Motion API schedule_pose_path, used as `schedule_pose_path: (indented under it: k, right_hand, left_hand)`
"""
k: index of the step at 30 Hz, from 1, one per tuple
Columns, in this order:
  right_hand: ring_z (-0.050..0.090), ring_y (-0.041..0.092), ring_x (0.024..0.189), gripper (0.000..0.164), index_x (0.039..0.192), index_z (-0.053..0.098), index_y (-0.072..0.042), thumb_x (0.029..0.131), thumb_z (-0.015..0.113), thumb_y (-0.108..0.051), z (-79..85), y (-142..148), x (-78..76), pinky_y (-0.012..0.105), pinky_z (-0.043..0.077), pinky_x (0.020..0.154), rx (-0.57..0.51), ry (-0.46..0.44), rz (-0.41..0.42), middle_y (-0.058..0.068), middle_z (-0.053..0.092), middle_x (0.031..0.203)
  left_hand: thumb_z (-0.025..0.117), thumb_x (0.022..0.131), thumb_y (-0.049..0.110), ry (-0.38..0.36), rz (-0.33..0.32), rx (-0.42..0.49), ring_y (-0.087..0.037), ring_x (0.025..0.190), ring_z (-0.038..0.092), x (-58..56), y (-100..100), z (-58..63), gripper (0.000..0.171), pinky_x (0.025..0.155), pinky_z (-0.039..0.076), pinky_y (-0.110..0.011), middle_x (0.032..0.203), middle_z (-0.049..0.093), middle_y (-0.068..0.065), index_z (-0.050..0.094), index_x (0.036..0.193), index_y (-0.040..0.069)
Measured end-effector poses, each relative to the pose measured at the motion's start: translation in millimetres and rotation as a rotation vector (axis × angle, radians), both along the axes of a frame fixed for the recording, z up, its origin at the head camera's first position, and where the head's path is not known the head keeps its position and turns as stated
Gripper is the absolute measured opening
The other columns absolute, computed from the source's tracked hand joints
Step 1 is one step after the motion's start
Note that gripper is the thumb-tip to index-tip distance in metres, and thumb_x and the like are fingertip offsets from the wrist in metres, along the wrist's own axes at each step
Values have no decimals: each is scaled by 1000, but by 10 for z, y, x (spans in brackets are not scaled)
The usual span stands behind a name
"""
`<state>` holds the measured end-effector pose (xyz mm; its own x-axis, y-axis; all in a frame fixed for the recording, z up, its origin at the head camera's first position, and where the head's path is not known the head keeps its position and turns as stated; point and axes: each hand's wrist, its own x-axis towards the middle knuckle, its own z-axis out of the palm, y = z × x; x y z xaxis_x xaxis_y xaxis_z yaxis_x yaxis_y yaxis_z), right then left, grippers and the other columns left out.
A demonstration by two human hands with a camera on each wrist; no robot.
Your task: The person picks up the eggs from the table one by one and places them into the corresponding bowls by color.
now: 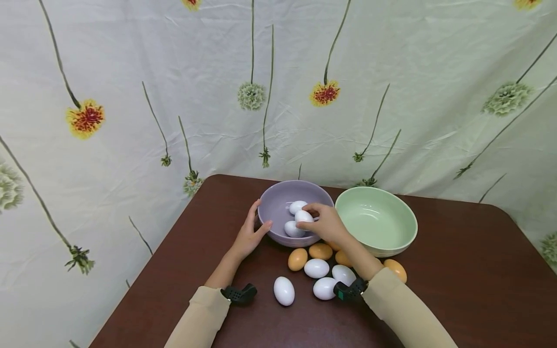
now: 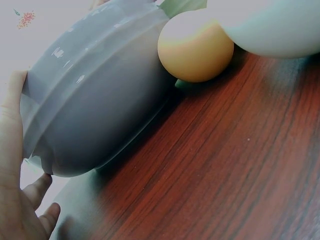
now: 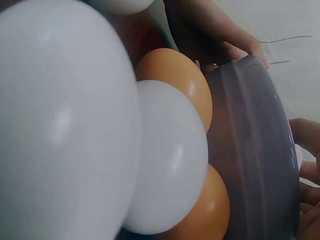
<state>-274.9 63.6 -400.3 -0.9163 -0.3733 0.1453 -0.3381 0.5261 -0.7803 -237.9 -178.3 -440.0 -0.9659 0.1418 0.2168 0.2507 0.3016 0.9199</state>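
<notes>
A purple bowl (image 1: 276, 200) stands near the table's far edge. My left hand (image 1: 249, 237) holds it at the left rim, thumb and fingers spread along the wall; in the left wrist view, fingertips touch the bowl's side (image 2: 110, 100). Over the inside of the bowl, my right hand (image 1: 327, 223) pinches a white egg (image 1: 304, 217) between thumb and fingers. Two more white eggs lie in there, one behind (image 1: 297, 207) and one in front (image 1: 293, 229). The right wrist view shows the right fingers (image 3: 309, 172) past the rim, mostly hidden by the bowl.
A light green bowl (image 1: 374, 220) stands right beside the purple one. Several orange-brown eggs (image 1: 298, 259) and white eggs (image 1: 316, 268) lie in front of the bowls, some partly under the right forearm. One white egg (image 1: 284, 291) lies nearer the front. A flowered cloth (image 1: 217, 72) hangs behind the table.
</notes>
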Motion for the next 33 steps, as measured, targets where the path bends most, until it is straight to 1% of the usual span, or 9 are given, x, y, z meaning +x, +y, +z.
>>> schedule_pose_path:
  k: [9,16,20,23,27,29,33]
  right_hand:
    - [65,26,101,43,115,68,-3,80,82,-23,-19,-30,3,40,52,84,62,50,-5,11,69,109]
    - [64,26,102,43,115,68,-1,80,81,-22,-19,-48,12,41,50,87,150,108,30,11,69,110]
    - [63,25,103,44,115,68,-1,80,81,-24,-26,-61,-4,41,49,89,210,120,52,10,68,111]
    - [62,22,99,42,112,69,-2,80,82,-25,-9,-75,-13,39,49,87,247,106,56,8,69,107]
    - [61,18,89,36,104,71,-5,77,84,-26,27,-98,-23,36,49,81,287,83,60,4,68,98]
    - [59,18,85,34,100,71,-6,76,84,-26,40,-109,-33,35,48,78,310,81,69,3,68,93]
    - [61,19,86,36,99,71,-4,75,85,-26,44,-128,-61,35,49,79,352,79,101,4,68,92]
  left_hand:
    - [58,97,16,16,-6,-5,-44,139,28,-17,0,-12,74,110,25,-55,159,15,-20,15,155,2]
    - [58,96,12,18,-9,0,-45,139,28,-25,-5,-25,74,110,26,-55,159,15,-23,14,154,-1]
    - [59,96,14,23,2,11,-44,140,27,-147,-43,-215,75,111,24,-55,160,14,-19,14,156,5]
    - [60,96,17,40,17,14,-42,140,28,-230,-57,-350,75,111,24,-54,161,15,-15,15,156,11]
    - [60,96,19,66,28,16,-41,139,30,-237,-46,-377,75,110,26,-54,160,17,-13,17,156,14]
    - [60,96,20,73,25,17,-41,139,30,-236,-44,-380,74,110,26,-54,160,16,-13,17,156,13]
    - [60,97,18,59,21,12,-41,140,29,-231,-55,-380,75,111,24,-54,161,15,-13,15,156,13]
